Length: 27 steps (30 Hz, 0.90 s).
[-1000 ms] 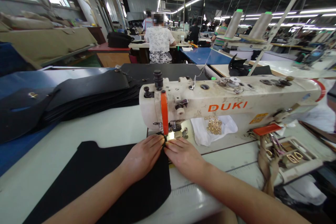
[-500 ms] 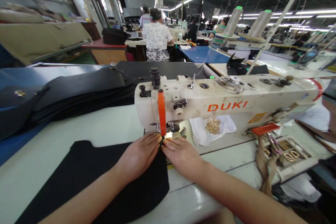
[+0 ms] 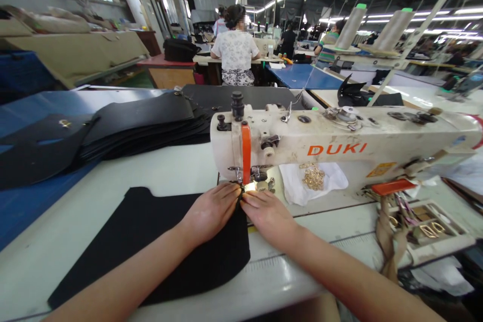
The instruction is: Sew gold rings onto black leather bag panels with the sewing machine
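A flat black panel [image 3: 158, 231], fabric or leather-like, lies on the white sewing table, its upper right part under the head of the white sewing machine [image 3: 287, 136] marked DUKI. My left hand [image 3: 211, 211] rests on the panel with its fingertips pinched at the edge, just in front of the needle area. My right hand [image 3: 267, 216] meets it from the other side, fingers bunched on the same edge. The fingertips nearly touch and cover the spot held. An orange guard bar [image 3: 246, 153] stands just above them, beside a small lit lamp.
Stacked black panels [image 3: 143, 121] lie at the left. Gold metal rings [image 3: 313, 176] sit on a white cloth behind the machine arm. A parts tray [image 3: 430, 231] with gold buckles is at the right, near thread cones [image 3: 350, 27]. A co-worker [image 3: 236, 50] sits ahead.
The view has turned a little to the left, so most things appear farther right. Both hands stay at the needle area on the black panel, with little visible movement relative to the machine.
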### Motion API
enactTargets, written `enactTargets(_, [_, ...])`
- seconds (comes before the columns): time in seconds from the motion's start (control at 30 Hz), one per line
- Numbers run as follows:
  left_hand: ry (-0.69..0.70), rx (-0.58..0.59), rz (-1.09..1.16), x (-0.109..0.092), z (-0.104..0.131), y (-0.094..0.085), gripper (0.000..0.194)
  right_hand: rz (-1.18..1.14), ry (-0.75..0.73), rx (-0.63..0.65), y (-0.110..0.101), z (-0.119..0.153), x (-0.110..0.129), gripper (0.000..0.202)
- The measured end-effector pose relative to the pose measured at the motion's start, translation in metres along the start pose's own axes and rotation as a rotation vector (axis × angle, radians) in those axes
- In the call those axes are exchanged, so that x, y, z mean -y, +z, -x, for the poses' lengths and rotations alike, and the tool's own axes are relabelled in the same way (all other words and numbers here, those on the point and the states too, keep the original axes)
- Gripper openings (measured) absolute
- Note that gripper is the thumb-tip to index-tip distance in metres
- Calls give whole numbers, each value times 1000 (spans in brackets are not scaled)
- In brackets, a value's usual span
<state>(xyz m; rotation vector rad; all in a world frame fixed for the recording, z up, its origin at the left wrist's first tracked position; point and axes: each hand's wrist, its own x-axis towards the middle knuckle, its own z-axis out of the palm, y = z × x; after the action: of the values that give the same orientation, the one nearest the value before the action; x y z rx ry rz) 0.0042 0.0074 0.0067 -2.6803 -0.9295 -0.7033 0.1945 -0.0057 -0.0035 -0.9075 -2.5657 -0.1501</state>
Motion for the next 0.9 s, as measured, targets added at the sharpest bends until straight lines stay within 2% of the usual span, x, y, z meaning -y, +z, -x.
enactTargets(0.23, [3,31,17,3,4,1,30,-16,-8,-18,3,0,0,11])
enactTargets(0.43, [84,19,-41,6,1,-1,34,-1,-7,-16,1,-1,0,10])
enactTargets(0.9, [51,13,28,10,3,5,31,0,4,27,-1,-1,-1,11])
